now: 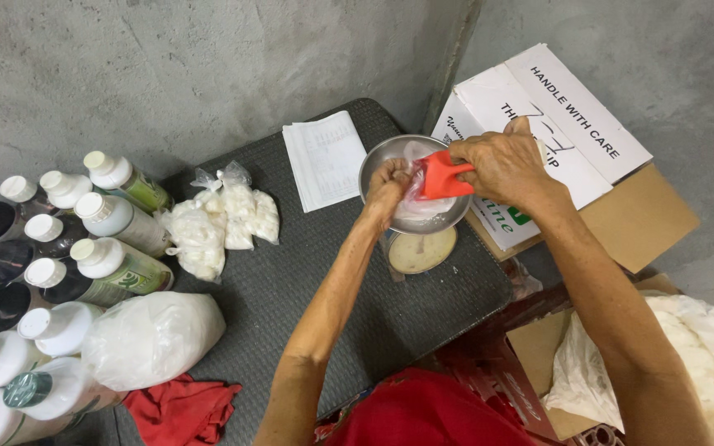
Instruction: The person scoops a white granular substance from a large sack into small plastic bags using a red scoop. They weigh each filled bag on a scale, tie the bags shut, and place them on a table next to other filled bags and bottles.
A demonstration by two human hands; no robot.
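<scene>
Head view: over one round metal bowl (378, 169) on a scale at the far centre of the grey table (291, 281), the right hand (506, 161) grips one red scoop (442, 176) while the left hand (388, 183) is closed on one small clear plastic bag (417, 194) at the scoop's mouth. To the left lie about four filled small bags (225, 219), one large white sack (150, 334), one red cloth (179, 409) and over a dozen capped bottles (117, 219). One sheaf of papers (324, 158) lies far, one white-lidded carton (572, 124) right.
</scene>
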